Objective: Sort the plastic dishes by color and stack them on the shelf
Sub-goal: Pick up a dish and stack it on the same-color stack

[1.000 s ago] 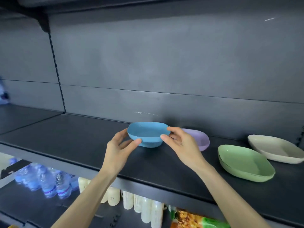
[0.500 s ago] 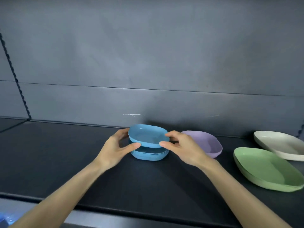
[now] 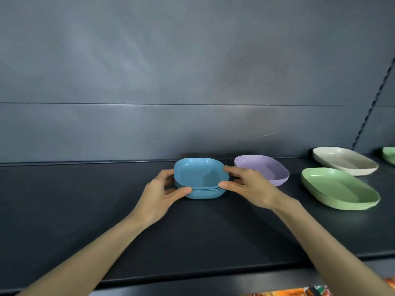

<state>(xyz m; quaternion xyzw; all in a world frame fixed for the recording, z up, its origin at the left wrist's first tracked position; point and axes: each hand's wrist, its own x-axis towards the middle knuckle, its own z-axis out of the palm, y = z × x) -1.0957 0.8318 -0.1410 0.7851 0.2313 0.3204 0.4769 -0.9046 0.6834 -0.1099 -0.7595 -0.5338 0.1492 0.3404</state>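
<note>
Both hands are on the blue stack (image 3: 201, 190) now; it sits on the dark shelf (image 3: 85, 210), well back toward the grey back panel (image 3: 192, 71), several blue dishes nested one in another with their rims showing in layers along the front.

The left hand (image 3: 159, 194) cups the left side of the blue stack; its thumb presses against the lower rims at the front-left corner, and its fingers curl round behind the left edge, so thumb and fingers are spread apart and clamped on the dishes. The right hand (image 3: 250, 186) takes the right side of the blue stack; its thumb meets the front-right corner up at the top dish (image 3: 199, 173), the forefinger reaches onto the right rim, and the other fingers are tucked behind and hard to make out; it is a pinching hold with the stack between.

Just to the right of the blue stack, behind the right hand, a purple dish (image 3: 263, 168) rests on the shelf; further right of the blue stack lie nested green dishes (image 3: 339, 189), and behind those a cream dish (image 3: 344, 160); at the far right edge a sliver of another green dish (image 3: 390, 154) peeks in. Below and right of the blue stack, under the shelf's front lip, some orange packaging (image 3: 299, 292) shows, too blurred to read.
</note>
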